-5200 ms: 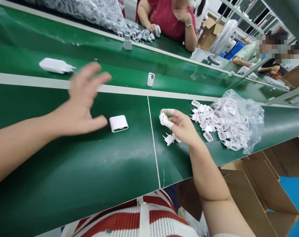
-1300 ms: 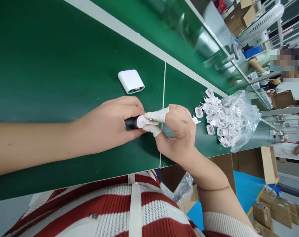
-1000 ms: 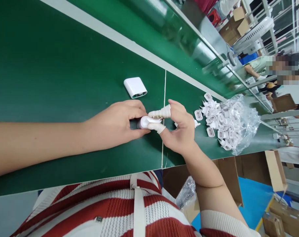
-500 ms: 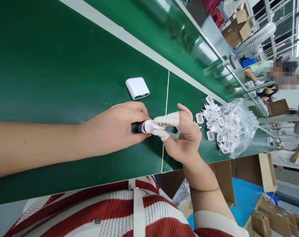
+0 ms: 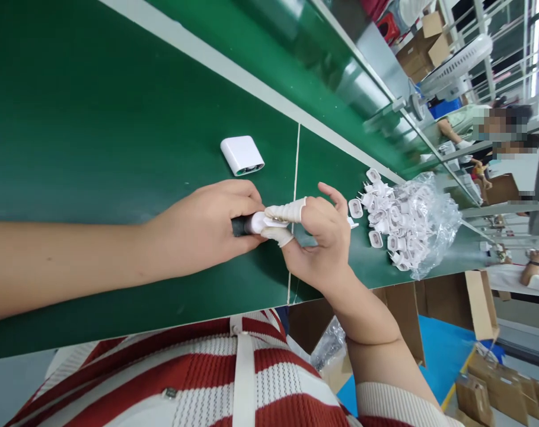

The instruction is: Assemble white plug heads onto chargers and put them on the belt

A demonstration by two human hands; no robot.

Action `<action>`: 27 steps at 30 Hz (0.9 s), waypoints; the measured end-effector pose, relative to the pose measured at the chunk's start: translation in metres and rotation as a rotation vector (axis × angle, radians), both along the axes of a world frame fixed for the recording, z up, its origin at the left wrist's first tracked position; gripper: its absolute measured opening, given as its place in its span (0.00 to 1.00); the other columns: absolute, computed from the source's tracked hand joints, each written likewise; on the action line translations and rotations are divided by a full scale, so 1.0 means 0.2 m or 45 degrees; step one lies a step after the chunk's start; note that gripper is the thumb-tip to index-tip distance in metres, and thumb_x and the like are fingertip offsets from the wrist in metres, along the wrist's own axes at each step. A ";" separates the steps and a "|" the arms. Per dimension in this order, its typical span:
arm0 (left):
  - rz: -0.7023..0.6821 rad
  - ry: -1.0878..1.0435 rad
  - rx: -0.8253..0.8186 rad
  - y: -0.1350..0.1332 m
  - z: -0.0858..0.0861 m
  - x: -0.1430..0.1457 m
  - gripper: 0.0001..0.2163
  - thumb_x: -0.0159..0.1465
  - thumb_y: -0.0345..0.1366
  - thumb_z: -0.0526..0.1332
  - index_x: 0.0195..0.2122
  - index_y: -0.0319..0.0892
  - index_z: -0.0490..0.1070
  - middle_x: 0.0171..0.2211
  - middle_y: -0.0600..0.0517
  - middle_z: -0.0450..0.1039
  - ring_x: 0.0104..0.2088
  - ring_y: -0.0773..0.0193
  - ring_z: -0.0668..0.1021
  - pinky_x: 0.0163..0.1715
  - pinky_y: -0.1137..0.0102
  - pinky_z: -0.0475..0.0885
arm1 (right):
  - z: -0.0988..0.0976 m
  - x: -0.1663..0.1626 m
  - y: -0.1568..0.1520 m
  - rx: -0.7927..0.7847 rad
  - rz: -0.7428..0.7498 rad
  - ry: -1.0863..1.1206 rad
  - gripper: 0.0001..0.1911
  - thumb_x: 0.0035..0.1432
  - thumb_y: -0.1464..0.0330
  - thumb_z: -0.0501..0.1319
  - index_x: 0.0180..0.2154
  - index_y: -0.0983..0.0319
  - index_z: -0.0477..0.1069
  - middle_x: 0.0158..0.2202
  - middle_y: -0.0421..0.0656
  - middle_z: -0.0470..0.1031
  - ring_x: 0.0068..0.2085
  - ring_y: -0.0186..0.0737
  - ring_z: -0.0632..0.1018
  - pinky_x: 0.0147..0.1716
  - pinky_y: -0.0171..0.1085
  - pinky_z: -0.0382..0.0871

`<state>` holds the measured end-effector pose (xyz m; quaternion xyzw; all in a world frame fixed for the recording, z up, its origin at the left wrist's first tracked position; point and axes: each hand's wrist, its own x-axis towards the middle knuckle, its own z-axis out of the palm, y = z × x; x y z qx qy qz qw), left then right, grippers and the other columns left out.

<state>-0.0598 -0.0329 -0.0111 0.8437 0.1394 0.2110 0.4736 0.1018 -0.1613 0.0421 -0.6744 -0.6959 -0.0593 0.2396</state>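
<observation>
- Head view (only one to go on): compared with about five seconds ago, when the left hand (image 5: 211, 228) was spread in mid-air, both hands are now brought together over the worktop (image 5: 95, 148).
- A white charger shell (image 5: 254, 223) is gripped narrowly by the left hand, between thumb and fingers. Most of it is covered, and whether the dark patch in that grip is a part or just shadow can't be told.
- A white plug head (image 5: 273, 222) is pinched by the right hand (image 5: 320, 237), its thumb and index finger wrapped in white finger covers (image 5: 289, 211).
- Half a second ago a dark gap was shown at the joint; now it's not really seen. Best guess, the two pieces are lined up closer, but full seating can't be confirmed.
- A second white charger casing (image 5: 242, 155) is left lying just beyond the left hand, not touched by either.
- Past the right hand, a pile of plug heads (image 5: 385, 210) is spilled from a clear plastic bag (image 5: 440, 216), with one loose plug head (image 5: 355, 207) near it. Another white bit (image 5: 352, 223) is mostly blocked by the right hand.
- Cardboard boxes (image 5: 398, 314) are kept below the worktop edge, out of the way.
</observation>
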 end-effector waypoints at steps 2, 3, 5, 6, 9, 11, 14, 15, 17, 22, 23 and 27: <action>-0.016 0.061 -0.011 0.00 0.03 0.00 0.11 0.65 0.44 0.64 0.38 0.45 0.82 0.41 0.50 0.79 0.40 0.57 0.80 0.43 0.64 0.75 | 0.01 0.04 0.00 -0.058 0.049 0.155 0.07 0.67 0.61 0.69 0.44 0.53 0.79 0.35 0.36 0.82 0.38 0.40 0.82 0.73 0.56 0.55; -0.052 0.099 -0.029 0.01 0.06 0.00 0.11 0.64 0.46 0.65 0.39 0.45 0.82 0.41 0.50 0.79 0.39 0.57 0.80 0.42 0.64 0.76 | 0.02 0.07 0.00 -0.089 0.098 0.257 0.14 0.66 0.58 0.70 0.50 0.53 0.78 0.40 0.38 0.83 0.41 0.41 0.83 0.73 0.57 0.55; -0.164 0.168 -0.067 0.05 0.13 -0.01 0.12 0.63 0.48 0.67 0.39 0.47 0.83 0.42 0.51 0.81 0.39 0.57 0.81 0.40 0.66 0.76 | 0.08 0.16 -0.01 -0.098 0.196 0.440 0.32 0.61 0.51 0.73 0.62 0.53 0.71 0.54 0.45 0.81 0.47 0.45 0.83 0.68 0.57 0.65; -0.205 0.188 -0.066 0.09 0.17 -0.02 0.13 0.63 0.49 0.68 0.40 0.47 0.84 0.42 0.52 0.82 0.40 0.57 0.81 0.40 0.66 0.75 | 0.12 0.22 -0.03 -0.090 0.209 0.489 0.38 0.58 0.50 0.75 0.64 0.54 0.69 0.60 0.48 0.76 0.50 0.48 0.81 0.62 0.54 0.72; -0.029 0.193 0.013 0.27 0.30 -0.02 0.16 0.62 0.50 0.72 0.44 0.45 0.84 0.44 0.53 0.83 0.44 0.57 0.81 0.47 0.65 0.74 | 0.20 0.36 -0.08 -0.252 0.039 0.302 0.36 0.47 0.56 0.82 0.56 0.56 0.75 0.55 0.49 0.75 0.54 0.54 0.77 0.52 0.51 0.77; 0.300 0.231 0.047 0.44 0.36 0.01 0.22 0.61 0.50 0.73 0.51 0.41 0.82 0.47 0.51 0.83 0.46 0.58 0.79 0.51 0.63 0.73 | 0.21 0.42 -0.11 -0.580 -0.190 0.078 0.36 0.41 0.65 0.84 0.53 0.57 0.77 0.49 0.47 0.76 0.52 0.57 0.77 0.49 0.51 0.76; 0.744 0.356 0.089 0.73 0.38 0.05 0.34 0.62 0.55 0.71 0.60 0.34 0.75 0.53 0.49 0.79 0.49 0.58 0.77 0.52 0.64 0.72 | 0.19 0.44 -0.09 -0.897 -0.427 -0.008 0.27 0.46 0.74 0.79 0.49 0.58 0.78 0.47 0.45 0.76 0.45 0.52 0.79 0.42 0.46 0.74; 0.819 0.382 0.117 0.82 0.37 0.06 0.36 0.63 0.58 0.68 0.62 0.33 0.72 0.56 0.49 0.77 0.51 0.59 0.76 0.52 0.65 0.71 | 0.17 0.44 -0.08 -0.915 -0.444 0.029 0.23 0.50 0.75 0.75 0.48 0.58 0.78 0.47 0.44 0.76 0.43 0.48 0.80 0.41 0.44 0.73; 0.903 0.416 0.153 0.98 0.33 0.07 0.41 0.64 0.62 0.64 0.66 0.31 0.66 0.60 0.51 0.73 0.55 0.60 0.74 0.55 0.66 0.68 | 0.14 0.45 -0.04 -0.845 -0.447 0.118 0.17 0.57 0.74 0.71 0.48 0.57 0.79 0.46 0.44 0.77 0.42 0.46 0.81 0.40 0.42 0.72; 1.001 0.542 0.145 1.18 0.23 0.08 0.46 0.62 0.68 0.59 0.65 0.29 0.60 0.66 0.51 0.66 0.63 0.56 0.69 0.59 0.61 0.61 | 0.05 0.48 0.03 -0.412 -0.462 0.366 0.15 0.69 0.61 0.64 0.53 0.59 0.80 0.48 0.48 0.83 0.50 0.52 0.81 0.48 0.48 0.74; 1.014 0.568 0.132 1.18 0.22 0.09 0.48 0.61 0.68 0.59 0.66 0.29 0.57 0.69 0.49 0.63 0.66 0.52 0.66 0.60 0.58 0.59 | 0.04 0.48 0.04 -0.325 -0.459 0.426 0.15 0.69 0.61 0.64 0.52 0.59 0.81 0.49 0.49 0.83 0.51 0.52 0.81 0.50 0.49 0.74; 1.147 0.416 0.298 1.06 0.22 0.11 0.53 0.59 0.67 0.64 0.73 0.38 0.43 0.78 0.48 0.38 0.75 0.36 0.45 0.71 0.43 0.45 | 0.01 0.47 0.07 -0.095 -0.421 0.930 0.17 0.65 0.60 0.67 0.52 0.59 0.81 0.47 0.48 0.85 0.46 0.48 0.83 0.51 0.50 0.77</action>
